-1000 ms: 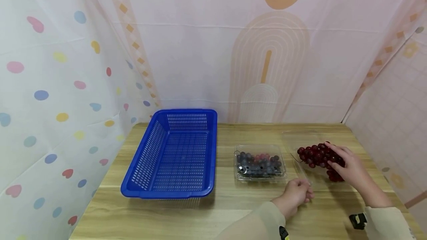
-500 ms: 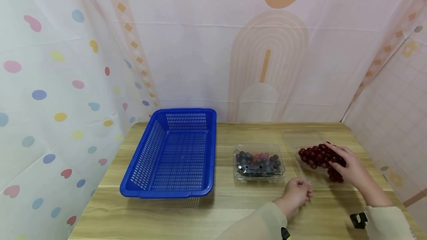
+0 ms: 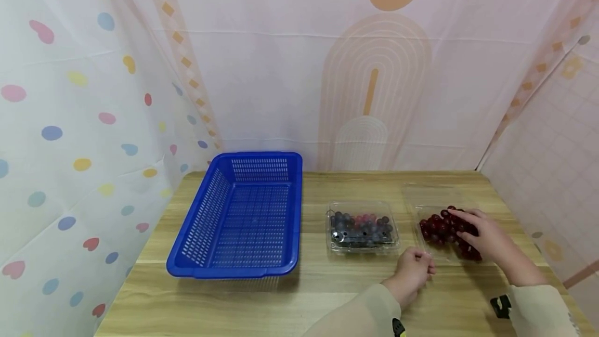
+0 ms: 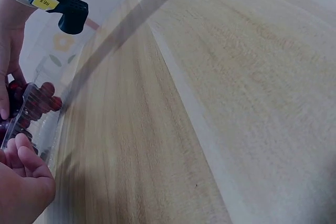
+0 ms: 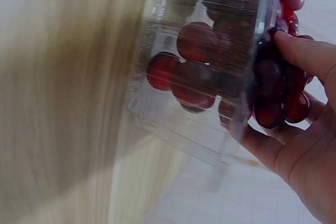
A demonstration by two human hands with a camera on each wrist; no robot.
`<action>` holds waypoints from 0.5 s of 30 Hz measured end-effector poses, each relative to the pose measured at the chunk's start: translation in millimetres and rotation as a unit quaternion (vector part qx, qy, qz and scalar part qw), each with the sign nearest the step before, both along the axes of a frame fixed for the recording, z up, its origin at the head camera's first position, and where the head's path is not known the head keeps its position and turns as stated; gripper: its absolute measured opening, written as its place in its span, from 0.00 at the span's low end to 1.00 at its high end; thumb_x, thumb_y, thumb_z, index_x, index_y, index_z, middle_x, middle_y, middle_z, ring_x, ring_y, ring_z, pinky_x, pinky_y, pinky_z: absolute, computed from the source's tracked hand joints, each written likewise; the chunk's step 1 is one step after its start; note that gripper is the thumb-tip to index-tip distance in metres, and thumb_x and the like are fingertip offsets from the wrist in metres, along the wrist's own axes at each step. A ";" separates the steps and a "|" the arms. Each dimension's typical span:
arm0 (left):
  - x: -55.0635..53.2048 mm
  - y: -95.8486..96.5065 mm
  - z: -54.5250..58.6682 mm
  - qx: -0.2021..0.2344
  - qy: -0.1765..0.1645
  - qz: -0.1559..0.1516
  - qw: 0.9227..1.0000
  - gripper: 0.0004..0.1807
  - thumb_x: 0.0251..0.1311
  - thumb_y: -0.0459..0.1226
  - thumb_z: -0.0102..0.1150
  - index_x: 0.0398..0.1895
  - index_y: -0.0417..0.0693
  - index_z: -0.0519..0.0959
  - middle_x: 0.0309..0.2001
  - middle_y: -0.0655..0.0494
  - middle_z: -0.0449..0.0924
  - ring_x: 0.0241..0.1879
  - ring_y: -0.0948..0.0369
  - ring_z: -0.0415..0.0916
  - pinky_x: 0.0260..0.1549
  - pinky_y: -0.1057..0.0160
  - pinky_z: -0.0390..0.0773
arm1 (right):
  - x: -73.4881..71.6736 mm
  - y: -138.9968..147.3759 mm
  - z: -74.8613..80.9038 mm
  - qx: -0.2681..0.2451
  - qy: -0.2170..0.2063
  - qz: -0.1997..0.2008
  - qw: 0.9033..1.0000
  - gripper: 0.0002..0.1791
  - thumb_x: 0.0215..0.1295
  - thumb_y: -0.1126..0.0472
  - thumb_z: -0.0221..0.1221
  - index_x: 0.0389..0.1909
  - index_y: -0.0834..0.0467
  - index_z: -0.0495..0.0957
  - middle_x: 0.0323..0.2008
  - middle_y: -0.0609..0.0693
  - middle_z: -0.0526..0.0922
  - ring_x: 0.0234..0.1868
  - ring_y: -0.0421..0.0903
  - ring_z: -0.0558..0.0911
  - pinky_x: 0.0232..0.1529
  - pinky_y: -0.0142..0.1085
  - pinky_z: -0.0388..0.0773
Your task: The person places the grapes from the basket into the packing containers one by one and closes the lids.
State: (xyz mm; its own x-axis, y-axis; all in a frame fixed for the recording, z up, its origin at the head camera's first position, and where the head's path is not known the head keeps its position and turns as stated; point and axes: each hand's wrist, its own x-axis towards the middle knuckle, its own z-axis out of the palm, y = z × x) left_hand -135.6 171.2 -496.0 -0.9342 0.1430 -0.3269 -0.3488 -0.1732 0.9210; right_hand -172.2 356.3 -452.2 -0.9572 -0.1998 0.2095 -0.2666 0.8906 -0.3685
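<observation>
A bunch of dark red grapes (image 3: 437,228) sits low in a clear plastic fruit box (image 5: 173,129) at the table's right. My right hand (image 3: 486,238) grips the bunch from above, thumb and fingers spread round it; the right wrist view shows grapes (image 5: 270,80) between them and others behind the ribbed wall. At the box's near left corner, my left hand (image 3: 412,272) has curled fingers and pinches the edge, as the left wrist view (image 4: 26,177) also suggests. The box's lid (image 3: 432,191) lies folded back behind it. The bunch's underside is partly hidden.
Left of my hands stands a closed clear box (image 3: 365,228) of dark and red grapes. A blue perforated basket (image 3: 299,212) with nothing in it is further left on the wooden table (image 3: 318,300). Patterned curtains (image 3: 262,66) border the table behind and at the sides.
My right hand has lowered the grapes into the clear box; the bunch hung higher, over its rim, before. The left hand has stayed at the box's corner. The head view has shifted slightly.
</observation>
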 end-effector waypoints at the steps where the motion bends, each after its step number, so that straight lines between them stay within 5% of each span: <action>1: 0.0 0.2 -0.5 -0.001 0.003 0.000 1.000 0.06 0.64 0.29 0.51 0.29 0.44 0.70 0.23 0.54 0.75 0.23 0.64 0.73 0.26 0.66 0.74 | -0.6 0.3 -0.5 0.003 -0.009 -0.001 1.000 0.31 0.56 0.70 0.62 0.63 0.61 0.69 0.54 0.72 0.68 0.46 0.72 0.74 0.38 0.59 0.73; 7: -0.8 -0.9 -1.9 -0.011 0.011 -0.009 1.000 0.06 0.64 0.29 0.51 0.29 0.44 0.70 0.23 0.55 0.76 0.23 0.65 0.74 0.24 0.68 0.71 | -3.7 -0.2 -3.7 -0.003 -0.009 -0.001 1.000 0.31 0.56 0.71 0.62 0.63 0.62 0.68 0.55 0.70 0.68 0.48 0.71 0.73 0.37 0.55 0.74; 15: -0.1 -1.9 -3.8 -0.006 0.019 -0.018 1.000 0.06 0.65 0.29 0.51 0.30 0.44 0.70 0.24 0.54 0.77 0.24 0.65 0.73 0.24 0.69 0.70 | -10.0 -1.3 -8.1 -0.008 -0.011 0.003 1.000 0.34 0.54 0.73 0.62 0.63 0.65 0.63 0.59 0.72 0.67 0.57 0.72 0.66 0.52 0.65 0.64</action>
State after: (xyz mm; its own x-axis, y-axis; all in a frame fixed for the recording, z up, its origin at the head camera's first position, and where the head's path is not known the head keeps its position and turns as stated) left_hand -135.7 169.3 -499.9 -0.9406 0.1724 -0.2926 -0.3188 -0.1508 0.9358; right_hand -182.2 355.0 -460.2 -0.9605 -0.2026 0.1908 -0.2634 0.8833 -0.3879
